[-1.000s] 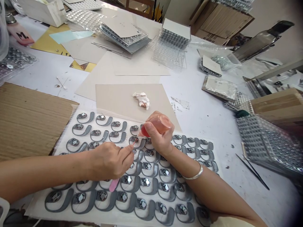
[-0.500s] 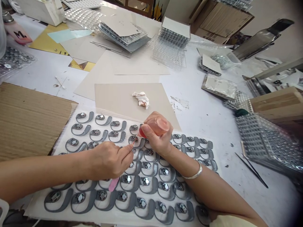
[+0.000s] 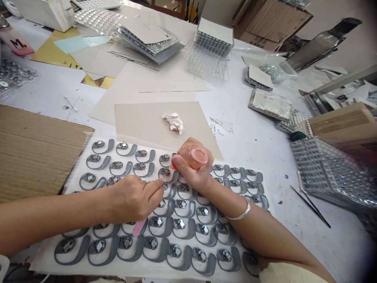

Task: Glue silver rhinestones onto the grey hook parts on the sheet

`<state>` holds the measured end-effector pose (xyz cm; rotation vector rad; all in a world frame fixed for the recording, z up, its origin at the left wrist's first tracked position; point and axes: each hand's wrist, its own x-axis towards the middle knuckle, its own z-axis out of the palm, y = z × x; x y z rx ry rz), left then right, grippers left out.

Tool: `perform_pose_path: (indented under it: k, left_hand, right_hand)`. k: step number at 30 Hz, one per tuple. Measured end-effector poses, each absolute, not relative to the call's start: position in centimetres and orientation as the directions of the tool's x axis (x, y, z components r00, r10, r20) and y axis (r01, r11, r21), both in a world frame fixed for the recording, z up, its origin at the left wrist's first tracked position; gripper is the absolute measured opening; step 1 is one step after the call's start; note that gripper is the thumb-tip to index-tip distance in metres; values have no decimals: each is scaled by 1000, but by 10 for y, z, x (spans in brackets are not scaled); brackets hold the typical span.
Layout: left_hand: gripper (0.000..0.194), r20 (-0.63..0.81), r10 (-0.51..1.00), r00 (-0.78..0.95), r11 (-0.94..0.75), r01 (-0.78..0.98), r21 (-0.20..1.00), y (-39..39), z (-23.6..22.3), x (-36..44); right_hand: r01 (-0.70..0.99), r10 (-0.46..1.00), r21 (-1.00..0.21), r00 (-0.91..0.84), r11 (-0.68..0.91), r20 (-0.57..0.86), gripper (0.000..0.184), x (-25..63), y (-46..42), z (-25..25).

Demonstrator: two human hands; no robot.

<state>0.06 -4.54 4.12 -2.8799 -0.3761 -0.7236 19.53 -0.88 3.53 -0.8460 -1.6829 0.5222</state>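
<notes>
Bottle (image 3: 194, 155), translucent with red near its neck, is gripped in my right hand (image 3: 196, 173): thumb pressed along the side, index finger curled over the top, remaining fingers largely hidden behind it. Its base faces the camera; the nozzle is mostly obscured by my thumb. My left hand (image 3: 132, 200) pinches a pink tool (image 3: 139, 227) between thumb and index finger; the other fingers are folded, their tips concealed. The middle of the tool is covered by my palm, with the flat end showing below and the thin end at a gray hooked part (image 3: 168, 174). Contact between tip and part cannot be confirmed. This part lies among rows of similar pieces on a white sheet (image 3: 44, 257); my hands and forearms cover several, and the lower right piece is partly hidden. Beyond the rows, a crumpled tissue (image 3: 173, 122) rests on a beige board (image 3: 135, 118). Black tweezers (image 3: 312, 208) lie to the right of the sheet.
</notes>
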Motion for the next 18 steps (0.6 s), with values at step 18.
perform_pose_path:
  k: [18]
  left_hand:
    - [24,467,222,856,-958,280,-57,-43,43,-2]
  right_hand:
    - [328,690,-615,-211,718,693,20,197,-11,40]
